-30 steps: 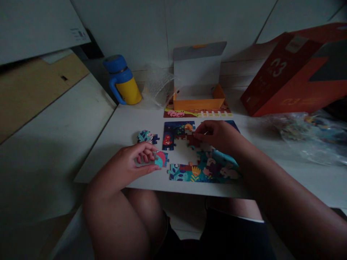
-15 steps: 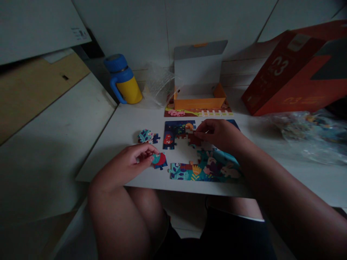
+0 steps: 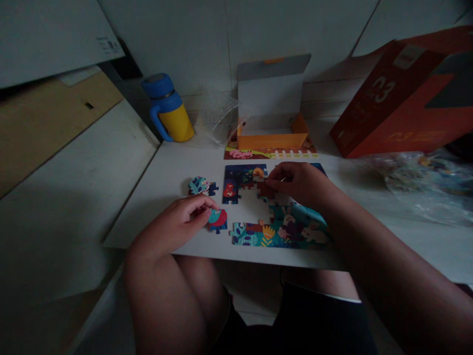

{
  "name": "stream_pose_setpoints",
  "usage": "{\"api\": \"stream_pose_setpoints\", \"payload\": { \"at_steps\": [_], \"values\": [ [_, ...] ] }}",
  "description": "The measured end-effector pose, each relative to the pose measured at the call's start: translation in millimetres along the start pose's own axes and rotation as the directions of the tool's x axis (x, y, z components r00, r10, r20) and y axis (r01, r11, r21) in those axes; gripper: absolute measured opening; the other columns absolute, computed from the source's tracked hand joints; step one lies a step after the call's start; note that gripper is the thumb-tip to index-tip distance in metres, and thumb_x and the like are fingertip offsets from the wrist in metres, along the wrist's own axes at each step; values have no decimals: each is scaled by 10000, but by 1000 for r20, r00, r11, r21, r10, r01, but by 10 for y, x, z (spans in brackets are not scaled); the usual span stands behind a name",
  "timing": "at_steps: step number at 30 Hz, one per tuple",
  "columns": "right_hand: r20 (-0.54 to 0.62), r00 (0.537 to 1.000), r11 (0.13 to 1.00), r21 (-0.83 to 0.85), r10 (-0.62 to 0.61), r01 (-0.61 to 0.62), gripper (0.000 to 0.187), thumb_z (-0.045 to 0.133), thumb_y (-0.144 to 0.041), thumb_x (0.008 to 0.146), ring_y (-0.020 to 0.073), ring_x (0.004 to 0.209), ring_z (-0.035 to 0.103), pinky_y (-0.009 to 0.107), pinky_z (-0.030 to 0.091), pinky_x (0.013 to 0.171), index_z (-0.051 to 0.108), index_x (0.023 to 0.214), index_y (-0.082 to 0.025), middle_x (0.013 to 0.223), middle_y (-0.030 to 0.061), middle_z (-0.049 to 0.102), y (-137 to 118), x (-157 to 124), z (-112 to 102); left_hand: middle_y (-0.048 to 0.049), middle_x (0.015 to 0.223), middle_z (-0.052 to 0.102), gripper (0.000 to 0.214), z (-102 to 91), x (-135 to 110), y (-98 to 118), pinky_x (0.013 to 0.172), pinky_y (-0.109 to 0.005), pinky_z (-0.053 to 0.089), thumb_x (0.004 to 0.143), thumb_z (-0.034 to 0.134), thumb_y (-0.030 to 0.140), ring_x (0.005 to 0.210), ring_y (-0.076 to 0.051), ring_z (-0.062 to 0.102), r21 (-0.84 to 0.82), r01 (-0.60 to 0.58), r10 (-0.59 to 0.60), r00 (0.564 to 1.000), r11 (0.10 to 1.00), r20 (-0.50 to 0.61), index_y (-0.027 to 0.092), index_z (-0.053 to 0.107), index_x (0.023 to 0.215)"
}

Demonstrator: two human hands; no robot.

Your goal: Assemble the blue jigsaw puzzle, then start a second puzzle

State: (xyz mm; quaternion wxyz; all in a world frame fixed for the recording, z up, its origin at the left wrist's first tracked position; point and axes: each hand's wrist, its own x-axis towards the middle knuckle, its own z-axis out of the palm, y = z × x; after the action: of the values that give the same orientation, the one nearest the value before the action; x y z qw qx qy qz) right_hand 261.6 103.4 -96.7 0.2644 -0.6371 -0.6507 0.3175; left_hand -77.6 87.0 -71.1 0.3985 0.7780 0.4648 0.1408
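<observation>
Between thumb and fingers, my left hand (image 3: 192, 213) pinches a red and teal puzzle piece (image 3: 218, 220) at the table's near left. My right hand (image 3: 291, 178) is closed at a dark red-brown puzzle piece (image 3: 265, 190), its fingertips on the piece's right edge. That piece lies in the gap of a partly joined jigsaw puzzle (image 3: 258, 236); its lower part shows rabbits and flowers, and its upper left part is dark blue. My right hand and forearm cover the puzzle's right side. A small pile of loose puzzle pieces (image 3: 199, 185) lies beyond my left hand.
A blue and yellow flask (image 3: 172, 111) stands at the back left, beside a crumpled clear plastic bag (image 3: 219, 116). An opened orange box (image 3: 271, 141) rests on a picture sheet (image 3: 251, 154). To the right are a large red box (image 3: 399, 108) and a plastic bag of pieces (image 3: 424, 177).
The red and teal piece in my left hand has turned slightly and sits a little more upright. My right hand has hardly moved.
</observation>
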Motion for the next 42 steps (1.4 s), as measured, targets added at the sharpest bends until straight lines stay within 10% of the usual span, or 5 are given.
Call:
{"api": "stream_pose_setpoints", "payload": {
  "at_steps": [20,29,38,42],
  "values": [
    [-3,1000,999,35,-25,25,105,747,-377,926,220,766,761,351,547,688,748,914,-273,866,21,838,16,5,-1,14,776,652,244,109,130,54,611,-289,440,989,671,428,696,-165,609,-11,21,-23,974,1000,-226,231,613,857],
    [-21,1000,1000,24,-13,13,88,746,-356,924,208,732,740,328,519,647,741,905,-271,824,10,827,13,0,6,-8,962,744,452,112,145,59,746,-323,558,991,694,307,817,-184,707,-96,-61,38,974,994,-222,282,613,1435],
    [-20,1000,999,27,-20,21,100,765,-373,920,220,764,757,346,539,676,749,911,-275,857,18,837,66,28,18,-3,859,700,192,147,171,39,652,-279,510,928,770,339,738,-158,652,-152,-20,-20,967,988,-256,222,618,914],
    [-29,999,1000,13,-16,16,103,767,-371,917,213,746,751,339,525,654,755,903,-270,847,20,834,29,11,9,-3,899,713,213,139,173,41,673,-282,514,939,773,330,763,-159,665,-183,-51,-4,957,982,-290,230,654,1085]
  ]
}}
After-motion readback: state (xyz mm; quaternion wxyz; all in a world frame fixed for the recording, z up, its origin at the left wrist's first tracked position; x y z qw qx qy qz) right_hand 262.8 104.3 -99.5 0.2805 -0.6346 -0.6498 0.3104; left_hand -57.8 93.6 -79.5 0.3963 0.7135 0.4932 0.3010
